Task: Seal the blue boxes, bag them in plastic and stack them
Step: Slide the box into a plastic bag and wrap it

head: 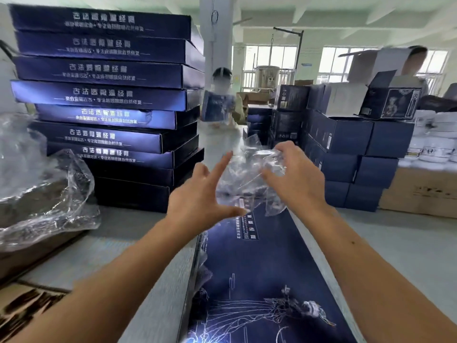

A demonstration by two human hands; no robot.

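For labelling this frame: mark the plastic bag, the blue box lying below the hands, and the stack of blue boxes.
plastic bag (247, 174): head view, crumpled middle.
blue box (259, 263): head view, printed top face.
stack of blue boxes (103, 95): head view, side of a middle box.

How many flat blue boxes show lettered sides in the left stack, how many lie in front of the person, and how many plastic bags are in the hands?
Lettered flat blue boxes, left stack: 7 (darker ones beneath unclear)
Flat blue box in front of the person: 1
Clear plastic bag, gripped by the right hand: 1
Total: 9
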